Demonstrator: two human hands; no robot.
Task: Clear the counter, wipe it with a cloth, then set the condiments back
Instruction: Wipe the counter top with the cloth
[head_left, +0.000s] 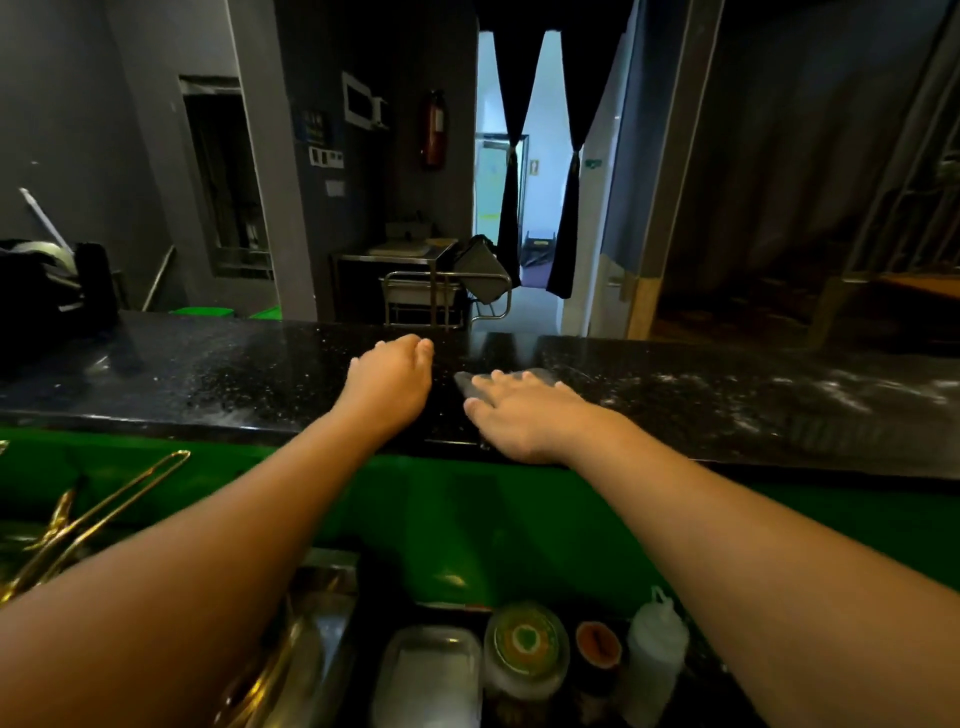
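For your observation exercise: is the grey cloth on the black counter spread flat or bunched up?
Spread flat: the thin grey cloth lies low under the right hand's straight fingers.

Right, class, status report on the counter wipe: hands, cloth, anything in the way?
Right hand flat on cloth, pressing it to counter. Left hand loosely curled on counter, holding nothing. Condiments off, on lower ledge; white smears to the right.
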